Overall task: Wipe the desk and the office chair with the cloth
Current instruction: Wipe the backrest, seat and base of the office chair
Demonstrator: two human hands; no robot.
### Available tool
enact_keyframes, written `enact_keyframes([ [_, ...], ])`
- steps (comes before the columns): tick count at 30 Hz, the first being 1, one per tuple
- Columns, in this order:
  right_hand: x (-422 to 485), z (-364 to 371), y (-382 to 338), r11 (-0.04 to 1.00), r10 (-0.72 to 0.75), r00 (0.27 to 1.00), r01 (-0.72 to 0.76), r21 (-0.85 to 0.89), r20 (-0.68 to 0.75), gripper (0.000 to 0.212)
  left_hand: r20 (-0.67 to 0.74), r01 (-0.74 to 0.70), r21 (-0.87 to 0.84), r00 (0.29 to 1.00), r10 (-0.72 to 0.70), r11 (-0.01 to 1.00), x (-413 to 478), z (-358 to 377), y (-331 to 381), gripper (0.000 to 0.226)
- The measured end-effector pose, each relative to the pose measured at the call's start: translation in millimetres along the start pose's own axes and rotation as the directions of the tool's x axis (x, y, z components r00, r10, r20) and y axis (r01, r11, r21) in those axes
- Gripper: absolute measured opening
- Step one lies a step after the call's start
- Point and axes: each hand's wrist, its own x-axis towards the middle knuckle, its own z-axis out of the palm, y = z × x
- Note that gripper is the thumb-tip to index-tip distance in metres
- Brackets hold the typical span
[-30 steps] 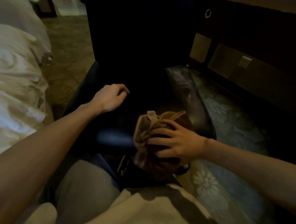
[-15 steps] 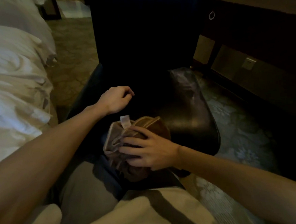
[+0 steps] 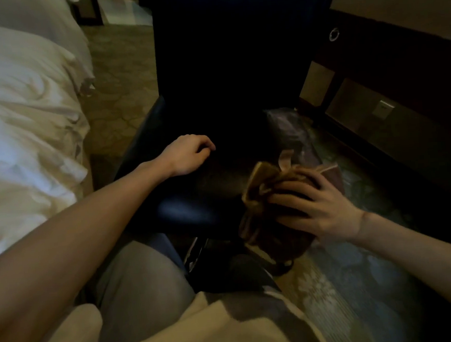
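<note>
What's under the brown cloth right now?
The brown cloth lies on the front right edge of the office chair seat, with the right hand pressing on top. The seat patch beneath is covered and cannot be seen.

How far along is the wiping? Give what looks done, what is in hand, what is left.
Done: nothing shows in the dim light. In hand: the right hand presses the cloth on the seat, at its front edge; left hand rests farther back. Left: perhaps the chair back; desk unclear.
</note>
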Motion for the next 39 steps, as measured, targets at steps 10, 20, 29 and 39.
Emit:
enact_keyframes([
  [10,96.5,25.1,0.6,0.84,0.377,0.848,-0.483,0.248,0.373,0.057,-0.022,0.096,-0.173,0.995,-0.102,0.98,24.2,2.6,-18.8,0.025],
  [20,59.8,13.9,152.6,0.562,0.808,0.585,-0.801,0.208,0.069,0.058,-0.008,0.085,-0.15,0.996,-0.087,0.985,105.2,5.5,4.9,0.031],
  [29,67.1,106.6,279.4,0.434,0.854,0.461,-0.887,0.159,0.24,0.07,-0.162,0.117,0.151,0.983,-0.092,0.982,191.6,55.7,-0.7,0.032],
  [39,48.2,182.8,317.2,0.336,0.713,0.403,-0.915,0.225,0.573,0.091,-0.132,0.104,0.397,0.99,-0.055,0.912,201.2,75.5,-21.3,0.061],
])
